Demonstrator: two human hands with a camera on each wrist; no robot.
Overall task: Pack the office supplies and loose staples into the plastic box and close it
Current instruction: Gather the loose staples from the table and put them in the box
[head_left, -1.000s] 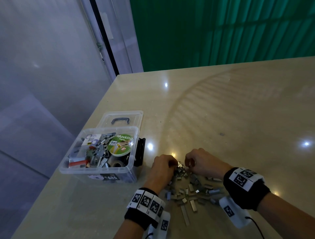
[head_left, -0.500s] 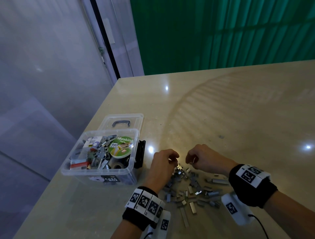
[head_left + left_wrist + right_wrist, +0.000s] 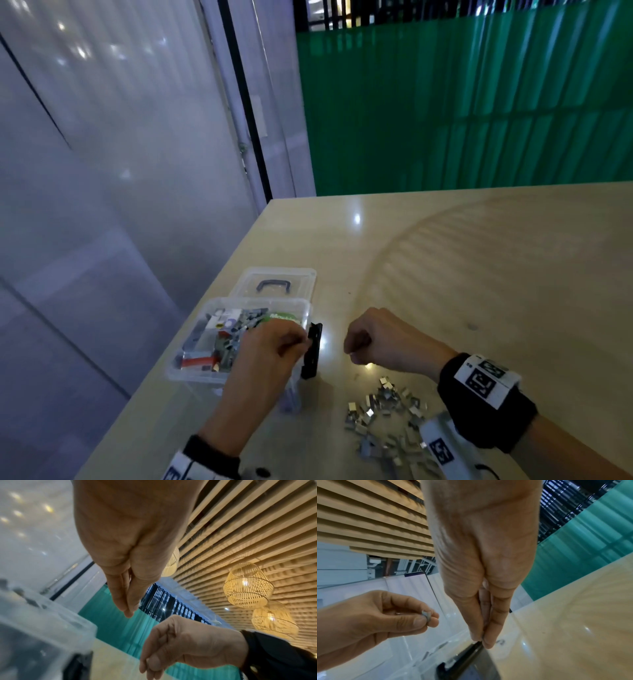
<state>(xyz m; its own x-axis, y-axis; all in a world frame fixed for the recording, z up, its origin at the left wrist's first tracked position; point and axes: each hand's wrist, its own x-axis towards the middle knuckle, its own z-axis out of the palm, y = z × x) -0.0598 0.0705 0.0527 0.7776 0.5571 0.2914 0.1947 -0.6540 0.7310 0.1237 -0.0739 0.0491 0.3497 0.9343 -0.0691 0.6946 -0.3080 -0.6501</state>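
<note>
**Staples on their way to the box**

The staples (image 3: 387,416) lie as short silvery strips in a loose heap on the table (image 3: 479,274), near the person and to the right of the box (image 3: 236,371). The box is clear plastic, open, and already crowded with grey staple strips, a green tape roll (image 3: 286,317) and a red-handled item (image 3: 198,361). Its black latch (image 3: 312,353) hangs open on the right side. The clear lid (image 3: 274,286), with a dark handle, lies flat just behind the box.

The left hand (image 3: 270,346) is over the box's right end; the right wrist view shows its thumb and fingers pinching a small staple strip (image 3: 426,614). The right hand (image 3: 380,337) hovers between box and heap with fingertips pressed together; what it holds, if anything, I cannot tell.

The step in hand looks like ferrying staples into the box. Next, the left hand likely needs only to release over the opening, the right to follow across the rim. Much of the heap remains, so closing seems far off.
</note>
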